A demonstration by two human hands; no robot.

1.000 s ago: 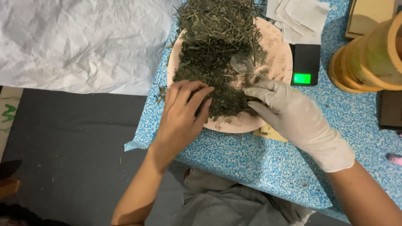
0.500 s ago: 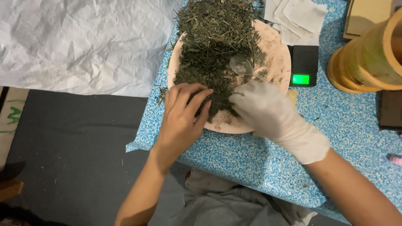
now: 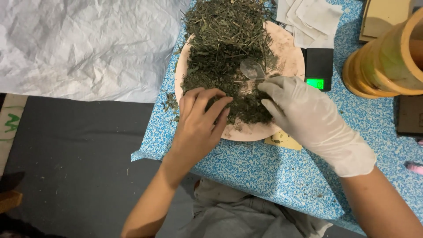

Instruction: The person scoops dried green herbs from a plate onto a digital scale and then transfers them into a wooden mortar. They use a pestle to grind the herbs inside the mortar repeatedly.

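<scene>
Looking down from the head camera, we see a pile of dried green herbs (image 3: 229, 53) heaped on a round pale plate (image 3: 286, 48), which sits on a blue speckled table (image 3: 273, 172). Our bare left hand (image 3: 198, 125) rests on the near part of the pile, its fingers (image 3: 216, 105) curled down and pinching into the loose herbs. Our right hand (image 3: 308, 119), in a white glove, lies just beside it on the plate's near right edge, fingers bent and pressed into the herbs; whether it has closed on any of them we cannot tell. A clear plastic spoon (image 3: 252, 69) lies on the pile just above the gloved fingers. Beyond the plate stand a small black scale (image 3: 318, 68) with a lit green display, some white paper squares (image 3: 313, 20), and a bamboo-coloured cylinder (image 3: 387, 61) at the right.
</scene>
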